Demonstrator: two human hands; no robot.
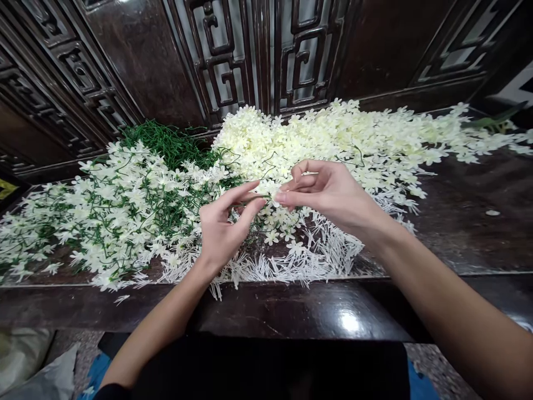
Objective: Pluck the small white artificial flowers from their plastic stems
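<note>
My left hand [227,222] is closed in a pinch, with a thin green plastic stem [263,196] running from between its thumb and forefinger. My right hand [328,191] pinches a small white artificial flower [275,198] at the end of that stem, partly hidden by the fingertips. Both hands meet above the middle of the dark wooden bench [449,233]. Behind them lies a heap of loose cream flower heads [316,133]. White flowers on green stems [129,205] are piled to the left.
Tangled bare green stems [162,141] lie at the back left. Many short white sticks [283,269] spread along the front edge of the bench. A carved wooden lattice [216,50] rises behind the heaps. Pale bags [25,361] rest on the floor at lower left.
</note>
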